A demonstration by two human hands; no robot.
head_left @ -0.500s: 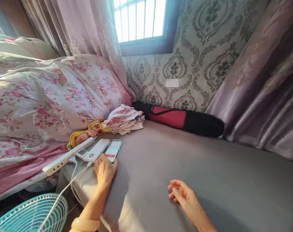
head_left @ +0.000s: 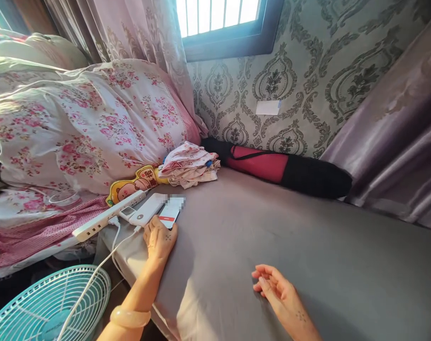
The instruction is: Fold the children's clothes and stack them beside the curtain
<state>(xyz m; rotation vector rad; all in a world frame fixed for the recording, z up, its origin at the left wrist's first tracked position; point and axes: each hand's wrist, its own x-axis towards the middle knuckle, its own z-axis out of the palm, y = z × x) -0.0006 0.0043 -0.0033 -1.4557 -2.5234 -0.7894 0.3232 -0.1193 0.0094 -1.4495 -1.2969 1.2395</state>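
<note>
The grey cover [head_left: 229,237] runs from the lower left to the foot of the wallpapered wall [head_left: 229,104], its near left edge dropping away beneath the left forearm. Past that edge, at the lower left, stands the round grille of a turquoise fan [head_left: 55,303]. A white power strip [head_left: 109,217] lies aslant at the left corner, its near end appearing to reach beyond the cover. Along the wall a long black-and-red bag [head_left: 261,163] bounds the far side, reaching the curtain [head_left: 386,156] on the right. The widest stretch of grey cover lies right of the phone, between the bag and the right hand.

Two hands are in view. The left hand [head_left: 161,238] touches the lower end of the phone with bent fingers; whether it grips, I cannot tell. The right hand [head_left: 274,289] is relaxed, fingers loosely curled and parted, well apart from the phone.

Counted: one phone [head_left: 170,213], screen up with a red band, on the cover just right of one flat white device [head_left: 149,208]; one small screened unit [head_left: 128,213] beside the strip; two white cable ends; one yellow plush [head_left: 132,187]; one pile of cloth [head_left: 189,166]; one bangle [head_left: 130,317] on the left forearm.
</note>
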